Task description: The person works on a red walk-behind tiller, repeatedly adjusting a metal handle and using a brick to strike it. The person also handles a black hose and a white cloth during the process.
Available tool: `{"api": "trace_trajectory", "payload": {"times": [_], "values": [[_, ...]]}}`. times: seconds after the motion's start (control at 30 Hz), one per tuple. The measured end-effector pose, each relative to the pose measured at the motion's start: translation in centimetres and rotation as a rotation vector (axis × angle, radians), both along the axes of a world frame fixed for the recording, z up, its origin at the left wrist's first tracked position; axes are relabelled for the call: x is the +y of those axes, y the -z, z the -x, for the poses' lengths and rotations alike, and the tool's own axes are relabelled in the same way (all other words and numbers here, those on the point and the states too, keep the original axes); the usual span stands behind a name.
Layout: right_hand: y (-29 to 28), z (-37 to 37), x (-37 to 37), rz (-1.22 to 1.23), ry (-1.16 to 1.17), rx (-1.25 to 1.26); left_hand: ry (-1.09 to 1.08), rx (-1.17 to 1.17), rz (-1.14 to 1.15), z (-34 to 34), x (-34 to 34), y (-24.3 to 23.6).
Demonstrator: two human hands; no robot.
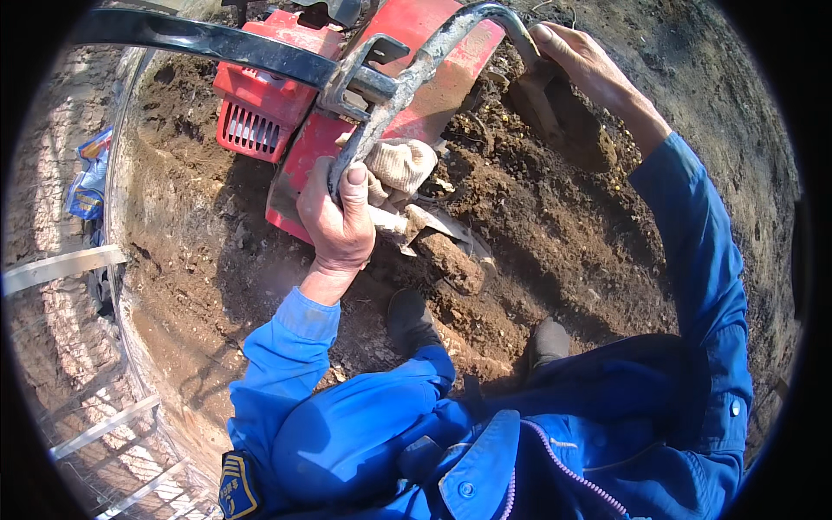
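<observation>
Handlebar (425, 65) of red tiller (322, 143), spanning ahead from left hand (338, 225), wrapped round one end, to right hand (594, 74), touching the other, finger closure unclear: judged a steadying step, next move likely calling for firm, even hold.

I see the left of two fisheyes worn on the person's head looking steeply down, upright, over the blue jacket (589, 464) toward the soil (563, 243); it sits near the left hand (336, 218) and right hand (594, 74), close enough for the red machine (299, 186) to run off the top edge
</observation>
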State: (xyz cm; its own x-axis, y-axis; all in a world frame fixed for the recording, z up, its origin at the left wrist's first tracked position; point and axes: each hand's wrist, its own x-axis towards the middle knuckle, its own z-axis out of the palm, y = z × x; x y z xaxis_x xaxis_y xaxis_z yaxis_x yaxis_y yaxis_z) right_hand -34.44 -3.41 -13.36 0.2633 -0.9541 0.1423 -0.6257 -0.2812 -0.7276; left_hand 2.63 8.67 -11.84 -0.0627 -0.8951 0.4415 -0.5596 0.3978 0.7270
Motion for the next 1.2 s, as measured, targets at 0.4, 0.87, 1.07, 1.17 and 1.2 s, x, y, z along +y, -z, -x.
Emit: {"api": "trace_trajectory", "payload": {"times": [0.4,0.87,1.07,1.17,1.2], "values": [[5.5,2.6,0.6,-0.395,0.068,-0.204,0.279,-0.059,-0.029,3.2,3.7,-0.1],[10.1,-0.4,-2.2,-0.787,-0.017,0.106,0.632,-0.169,-0.005,5.6,6.6,-0.1],[11.5,-1.7,-3.2,-0.912,0.035,-0.113,0.628,-0.154,-0.108,5.9,6.5,-0.4],[12.1,-1.7,-2.7,-0.885,0.066,-0.202,0.613,-0.169,-0.158,6.2,6.4,0.1],[12.2,-1.7,-2.5,-0.878,0.075,-0.209,0.618,-0.184,-0.158,6.3,6.3,0.2]]}}
